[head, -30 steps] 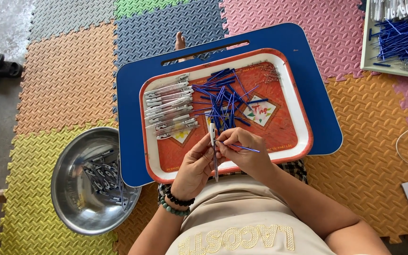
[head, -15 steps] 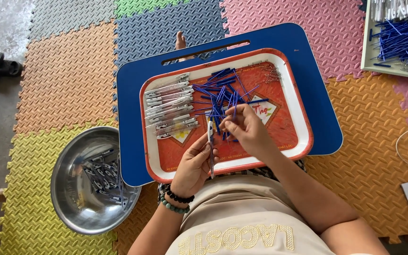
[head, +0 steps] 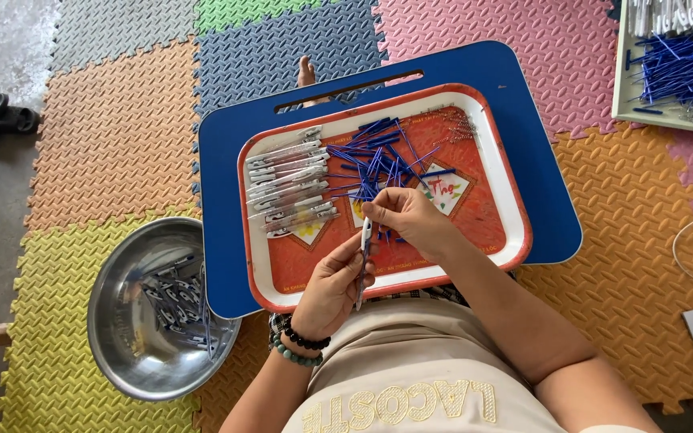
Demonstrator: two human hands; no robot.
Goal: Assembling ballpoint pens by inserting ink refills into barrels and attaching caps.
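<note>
Foam mats (head: pixel 114 136) underlie tray (head: pixel 507 200); over it, left hand (head: pixel 332 282) grips pen (head: pixel 363 258), right hand (head: pixel 407 218) pinches refills (head: pixel 374 164).

Over the red tray (head: pixel 475 232), the left hand (head: pixel 332 285) pinches a white pen barrel (head: pixel 363 255) upright while the right hand (head: pixel 407 218) rests at the blue refills (head: pixel 378 160). Left of the tray sits a steel bowl (head: pixel 118 321).

tray (head: pixel 500 172) orange-red, white rim | lap desk (head: pixel 547 160) blue, under tray | refills (head: pixel 378 156) blue, 12 o'clock | pen barrels (head: pixel 286 188) white-grey, 10 o'clock | bowl (head: pixel 114 321) silver | mats (head: pixel 114 136) orange, yellow, pink, treaded
</note>
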